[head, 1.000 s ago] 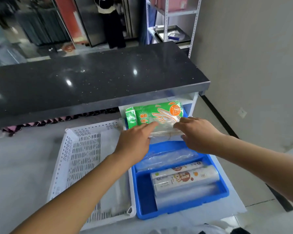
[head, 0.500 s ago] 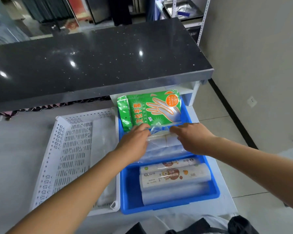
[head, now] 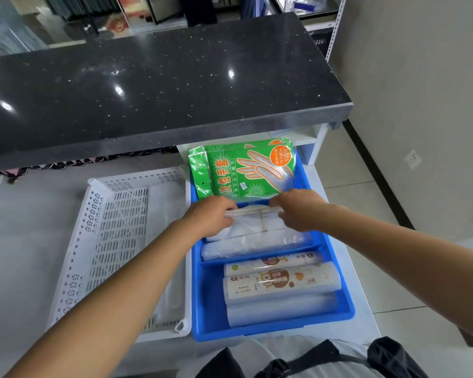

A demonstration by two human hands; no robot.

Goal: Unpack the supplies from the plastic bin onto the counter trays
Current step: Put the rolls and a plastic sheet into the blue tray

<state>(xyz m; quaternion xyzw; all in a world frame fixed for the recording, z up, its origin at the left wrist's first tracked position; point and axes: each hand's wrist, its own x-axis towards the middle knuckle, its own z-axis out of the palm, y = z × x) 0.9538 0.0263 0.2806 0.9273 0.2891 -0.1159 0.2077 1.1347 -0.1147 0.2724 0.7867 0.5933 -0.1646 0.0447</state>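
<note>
A blue divided tray (head: 202, 317) sits on the grey lower counter. A green pack of disposable gloves (head: 246, 170) leans in its far compartment. In the middle compartment lies a clear bundle of plastic bags (head: 253, 223) tied with a rubber band, on top of another clear pack (head: 257, 245). My left hand (head: 210, 216) grips the bundle's left end and my right hand (head: 301, 210) grips its right end. Printed rolls of bags (head: 279, 282) fill the near compartment.
A white perforated tray (head: 112, 241) lies left of the blue one, holding a clear plastic sheet. A black stone countertop (head: 159, 83) overhangs the far side. A white shelf unit stands at the right end, with tiled floor and a wall beyond.
Both hands have drawn back from the green glove pack, which now rests in the far compartment, and have closed on the clear bag bundle in the middle compartment.
</note>
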